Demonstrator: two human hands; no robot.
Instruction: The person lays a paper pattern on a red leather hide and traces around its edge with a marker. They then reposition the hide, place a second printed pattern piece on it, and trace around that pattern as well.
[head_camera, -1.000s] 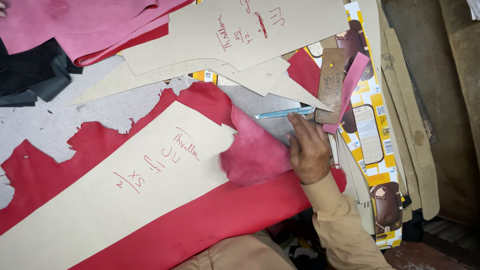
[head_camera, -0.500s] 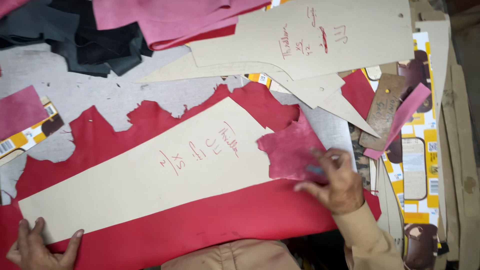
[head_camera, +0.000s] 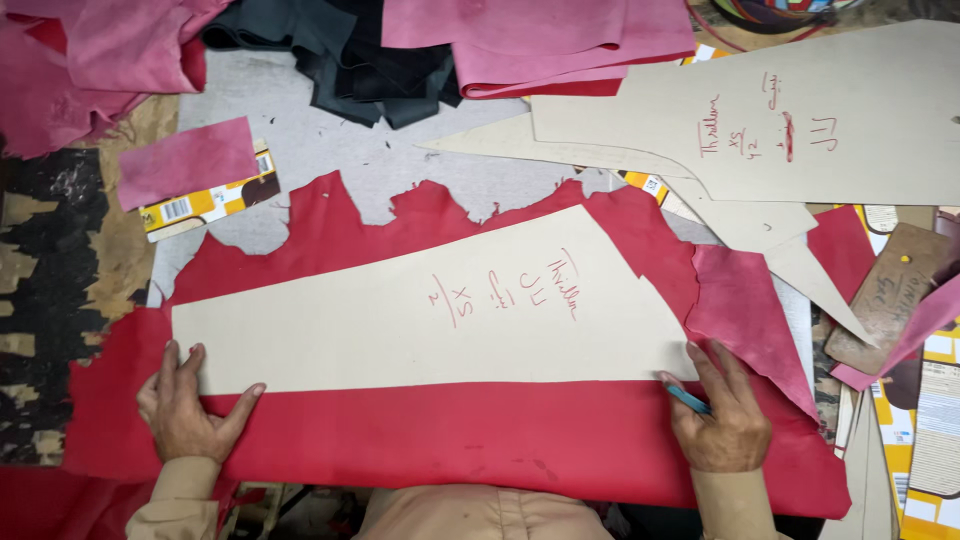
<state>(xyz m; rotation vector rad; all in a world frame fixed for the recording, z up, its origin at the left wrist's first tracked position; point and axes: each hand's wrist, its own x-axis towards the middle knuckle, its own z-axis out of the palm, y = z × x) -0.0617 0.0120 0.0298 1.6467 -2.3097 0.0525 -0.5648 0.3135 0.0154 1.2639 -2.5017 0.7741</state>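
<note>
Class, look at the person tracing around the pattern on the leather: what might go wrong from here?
1. The long beige card pattern is pinned only by the left hand at its far end, so it may swivel near the blue pen in the right hand.
2. The folded-over flap of the red leather hide could spoil the outline there.

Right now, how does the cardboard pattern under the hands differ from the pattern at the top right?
The near pattern lies flat on the red leather, with the left hand on its corner and the right hand holding a blue pen at its edge. The far pattern lies untouched, overlapping other cardboard pieces. The near one tapers leftward; the far one is broader. Both are beige with red handwriting.
</note>
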